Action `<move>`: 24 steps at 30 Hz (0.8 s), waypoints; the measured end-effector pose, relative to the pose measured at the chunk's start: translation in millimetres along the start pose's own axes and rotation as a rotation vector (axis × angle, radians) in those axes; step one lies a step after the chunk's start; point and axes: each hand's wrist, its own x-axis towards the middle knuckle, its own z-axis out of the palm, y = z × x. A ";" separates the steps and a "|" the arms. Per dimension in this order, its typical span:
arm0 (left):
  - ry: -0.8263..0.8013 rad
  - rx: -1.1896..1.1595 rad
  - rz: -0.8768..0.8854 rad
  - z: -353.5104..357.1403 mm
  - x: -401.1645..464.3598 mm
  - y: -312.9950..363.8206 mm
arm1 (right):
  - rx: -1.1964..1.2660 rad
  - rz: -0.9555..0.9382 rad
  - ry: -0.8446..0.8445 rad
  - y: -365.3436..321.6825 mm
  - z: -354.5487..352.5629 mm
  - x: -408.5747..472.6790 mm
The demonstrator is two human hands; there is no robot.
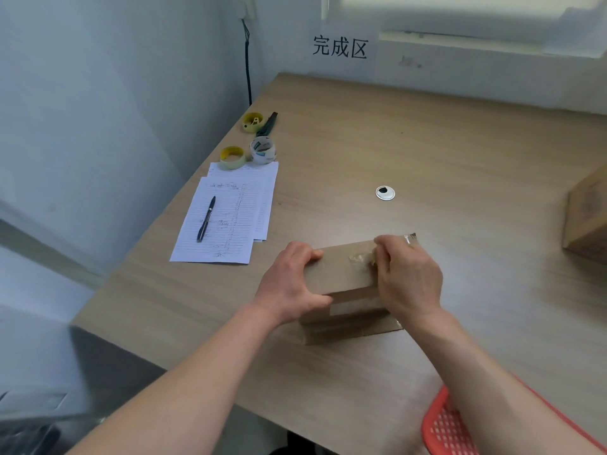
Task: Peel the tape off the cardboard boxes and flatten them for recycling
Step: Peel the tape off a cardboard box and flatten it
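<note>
A small brown cardboard box (341, 274) stands on the wooden table (460, 152) near its front edge. My left hand (289, 287) grips the box's left end, thumb on the front face, fingers over the top. My right hand (407, 277) rests on the box's right end and pinches a crumpled strip of clear tape (361, 257) that lifts off the top face. A pale label shows on the front face. A flap sticks out at the far right corner behind my fingers.
Lined papers (226, 218) with a black pen (206, 219) lie at the left. Behind them are three tape rolls (262, 150) and a dark cutter (267, 123). Another cardboard box (588, 218) sits at the right edge. A red mesh basket (443, 425) is at the front right. A cable grommet (385, 192) is mid-table.
</note>
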 end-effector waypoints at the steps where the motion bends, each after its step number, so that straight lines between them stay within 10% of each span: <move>1: 0.000 0.000 -0.002 -0.1 0.2 0.9 | 0.013 -0.002 -0.002 -3.4 0.4 -1.4; 24: 0.007 0.015 0.098 5.2 0.3 -10.3 | -0.068 0.158 -0.006 5.7 2.2 -0.5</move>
